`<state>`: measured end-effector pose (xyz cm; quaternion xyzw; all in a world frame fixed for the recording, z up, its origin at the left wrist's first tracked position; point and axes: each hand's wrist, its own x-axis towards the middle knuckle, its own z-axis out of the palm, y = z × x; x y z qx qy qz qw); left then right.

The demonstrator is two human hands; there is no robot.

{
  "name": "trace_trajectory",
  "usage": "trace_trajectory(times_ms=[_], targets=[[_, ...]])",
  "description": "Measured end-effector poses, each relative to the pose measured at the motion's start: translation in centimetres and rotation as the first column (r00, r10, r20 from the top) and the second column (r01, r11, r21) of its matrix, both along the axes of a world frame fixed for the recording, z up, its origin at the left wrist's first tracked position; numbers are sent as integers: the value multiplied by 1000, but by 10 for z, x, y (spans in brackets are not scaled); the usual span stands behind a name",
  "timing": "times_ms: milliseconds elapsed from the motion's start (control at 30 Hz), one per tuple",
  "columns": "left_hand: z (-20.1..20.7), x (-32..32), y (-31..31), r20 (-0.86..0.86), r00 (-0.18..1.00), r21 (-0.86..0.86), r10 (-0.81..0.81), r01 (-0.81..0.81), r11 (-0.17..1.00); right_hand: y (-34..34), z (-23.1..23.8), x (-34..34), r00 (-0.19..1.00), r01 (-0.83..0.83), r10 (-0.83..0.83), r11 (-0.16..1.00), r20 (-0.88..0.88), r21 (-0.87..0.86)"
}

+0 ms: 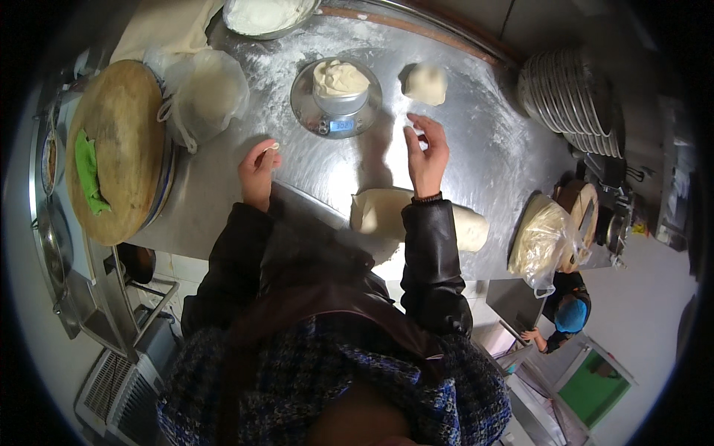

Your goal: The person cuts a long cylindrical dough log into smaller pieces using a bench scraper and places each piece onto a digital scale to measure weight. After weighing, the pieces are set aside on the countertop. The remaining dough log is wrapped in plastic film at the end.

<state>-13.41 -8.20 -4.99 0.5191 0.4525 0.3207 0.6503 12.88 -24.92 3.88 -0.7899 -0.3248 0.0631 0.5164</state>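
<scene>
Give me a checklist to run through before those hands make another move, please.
1. Scale display lit: ok, it glows blue.
2. Weighed dough supported: ok, it sits up on the scale.
3. Left hand empty: not ok, a small dough scrap shows at its fingertips.
4. Right hand empty: ok, thumb and fingers are apart with nothing between them.
5. Dough lump apart from the scale: ok, it lies to the right.
6. Right sleeve off the long dough roll: cannot tell, the sleeve hides part of it.
</scene>
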Motion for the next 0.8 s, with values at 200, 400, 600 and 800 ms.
trace_trajectory(times_ms=[200,400,600,800], targets=[[-22,-3,7,-51,999,60,2,1,998,87,11,1,915,-123,165,983,368,-134],[-35,-2,6,-6,1000,71,11,-11,997,141,-18,-27,845,-151,338,894,414,-422],[-29,-8,13,23,989,116,-144,140,983,156,-37,-4,927,-203,221,975,303,-91],[25,59,24,487,873,-528,-38,328,783,108,13,-24,910,-411,413,880,43,240]])
